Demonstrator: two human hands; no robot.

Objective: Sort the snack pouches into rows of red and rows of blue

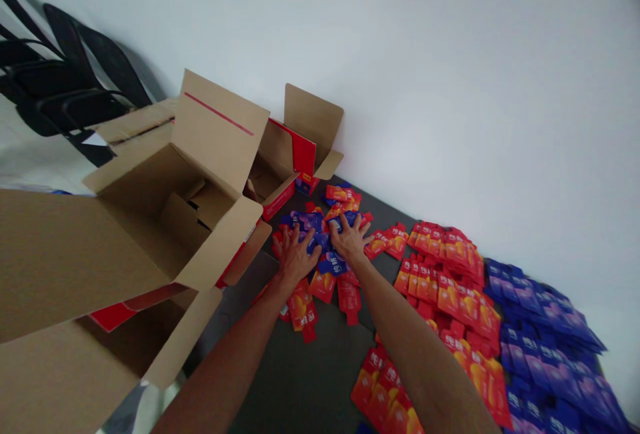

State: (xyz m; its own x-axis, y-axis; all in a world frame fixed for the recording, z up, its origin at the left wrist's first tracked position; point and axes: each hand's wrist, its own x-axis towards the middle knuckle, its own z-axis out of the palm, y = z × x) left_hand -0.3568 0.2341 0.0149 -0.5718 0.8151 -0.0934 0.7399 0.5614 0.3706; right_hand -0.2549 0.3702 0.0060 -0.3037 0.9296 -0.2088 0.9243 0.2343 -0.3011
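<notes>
A loose pile of red-orange packets [303, 307] and blue packets [333, 263] lies on the dark table [300, 381]. My left hand [296, 255] rests on the left part of the pile, its fingers spread over blue and red packets. Just to its right, my right hand [351, 239] lies palm down with fingers apart, touching a blue packet at the top of the pile. Neither hand is closed round a packet. What lies under the palms is hidden.
Open cardboard boxes [145, 214] stand at the left, and a red-sided box [303, 151] is behind the pile. Rows of red packets [457, 301] and blue packets [545, 347] cover the right side. A white wall [425, 87] rises behind; black chairs [55, 81] are far left.
</notes>
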